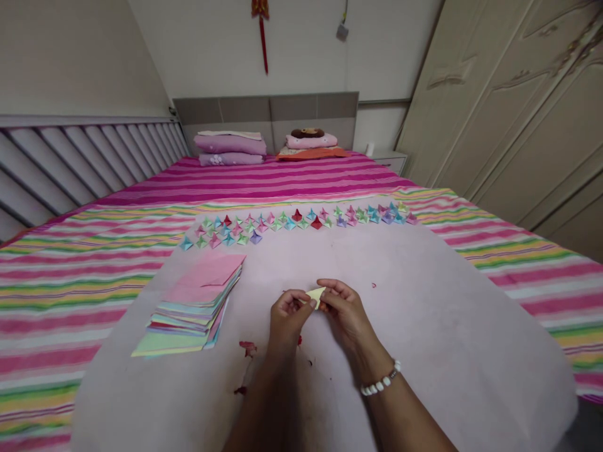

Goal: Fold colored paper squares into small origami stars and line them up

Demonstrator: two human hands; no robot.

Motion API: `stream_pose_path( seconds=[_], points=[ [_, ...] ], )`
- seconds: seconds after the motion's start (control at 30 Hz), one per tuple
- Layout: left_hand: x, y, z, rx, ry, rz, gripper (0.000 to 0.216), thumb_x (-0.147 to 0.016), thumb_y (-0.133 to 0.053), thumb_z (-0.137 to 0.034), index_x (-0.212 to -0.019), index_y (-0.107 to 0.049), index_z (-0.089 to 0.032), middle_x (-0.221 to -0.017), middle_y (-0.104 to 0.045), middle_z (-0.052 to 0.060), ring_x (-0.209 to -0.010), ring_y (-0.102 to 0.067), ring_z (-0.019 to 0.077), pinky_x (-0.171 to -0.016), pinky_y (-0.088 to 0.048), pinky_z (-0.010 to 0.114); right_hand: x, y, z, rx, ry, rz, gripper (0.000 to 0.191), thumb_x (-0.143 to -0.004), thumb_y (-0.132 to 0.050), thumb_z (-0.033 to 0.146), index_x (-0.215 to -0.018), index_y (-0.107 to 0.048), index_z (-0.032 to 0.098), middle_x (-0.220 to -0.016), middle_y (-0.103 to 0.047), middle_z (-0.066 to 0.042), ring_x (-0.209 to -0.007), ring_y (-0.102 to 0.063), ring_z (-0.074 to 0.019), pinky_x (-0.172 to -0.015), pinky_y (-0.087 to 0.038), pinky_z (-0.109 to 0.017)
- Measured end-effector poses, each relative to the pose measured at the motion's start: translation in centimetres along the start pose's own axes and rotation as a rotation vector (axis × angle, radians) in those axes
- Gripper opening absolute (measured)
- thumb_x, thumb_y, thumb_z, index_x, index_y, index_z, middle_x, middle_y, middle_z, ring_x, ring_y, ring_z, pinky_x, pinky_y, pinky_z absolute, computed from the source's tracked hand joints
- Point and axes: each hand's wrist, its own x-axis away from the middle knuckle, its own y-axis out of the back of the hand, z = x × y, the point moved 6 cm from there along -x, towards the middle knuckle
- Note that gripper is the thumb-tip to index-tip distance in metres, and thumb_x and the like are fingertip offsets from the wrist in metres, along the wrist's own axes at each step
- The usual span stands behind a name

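A small folded piece of pale yellow paper is held up between my two hands, over the middle of the light board. My left hand pinches its left side between thumb and fingers. On the other side, my right hand grips the paper's right edge, with a white bead bracelet on that wrist. To the left lies a stack of coloured paper sheets, pink on top. Beyond my hands, small folded paper pieces in many colours stand in rows along the board's far edge.
The pale board rests on a bed with a striped cover. Red scraps lie near my left forearm. Folded bedding and pillows are by the headboard; a railing runs along the left.
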Motion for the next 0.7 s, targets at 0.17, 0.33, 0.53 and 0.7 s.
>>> stream_pose_path(
  seconds=[0.17, 0.33, 0.53, 0.7],
  points=[
    [0.05, 0.01, -0.4, 0.023, -0.024, -0.021, 0.023, -0.055, -0.077, -0.024, -0.064, -0.057, -0.018, -0.065, -0.057, -0.003, -0.061, -0.051, 0.0101, -0.059, -0.038, 0.021, 0.0, -0.07, -0.27, -0.075, -0.054, 0.03, 0.01, -0.059, -0.074, 0.018, -0.069, -0.071, 0.016, -0.061, -0.062, 0.0, -0.054, -0.05, -0.0108, -0.053, -0.04, -0.024],
    [0.14, 0.06, -0.57, -0.008, -0.035, -0.05, 0.024, -0.056, -0.077, -0.024, -0.066, -0.056, -0.018, -0.065, -0.055, -0.003, -0.06, -0.05, 0.0096, -0.057, -0.038, 0.02, 0.15, -0.34, -0.12, -0.088, -0.037, 0.072, 0.015, -0.061, -0.076, 0.024, -0.073, -0.072, 0.016, -0.065, -0.063, -0.001, -0.057, -0.052, -0.0115, -0.056, -0.042, -0.025],
    [0.33, -0.21, -0.76, -0.068, -0.095, -0.015, 0.021, -0.061, -0.075, -0.024, -0.067, -0.055, -0.018, -0.065, -0.055, -0.003, -0.059, -0.049, 0.0095, -0.057, -0.038, 0.02, 0.09, -0.32, -0.07, 0.027, 0.015, 0.036, 0.016, -0.056, -0.081, 0.022, -0.068, -0.071, 0.017, -0.057, -0.06, 0.002, -0.054, -0.049, -0.01, -0.055, -0.039, -0.024],
    [0.28, -0.02, -0.67, -0.065, -0.091, -0.05, 0.024, -0.058, -0.077, -0.026, -0.068, -0.057, -0.018, -0.063, -0.055, -0.004, -0.058, -0.048, 0.0091, -0.056, -0.038, 0.02, -0.06, -0.08, 0.02, 0.077, 0.02, 0.007, 0.016, -0.055, -0.08, 0.024, -0.066, -0.071, 0.017, -0.055, -0.059, 0.002, -0.05, -0.044, -0.0091, -0.051, -0.035, -0.024]
  ],
)
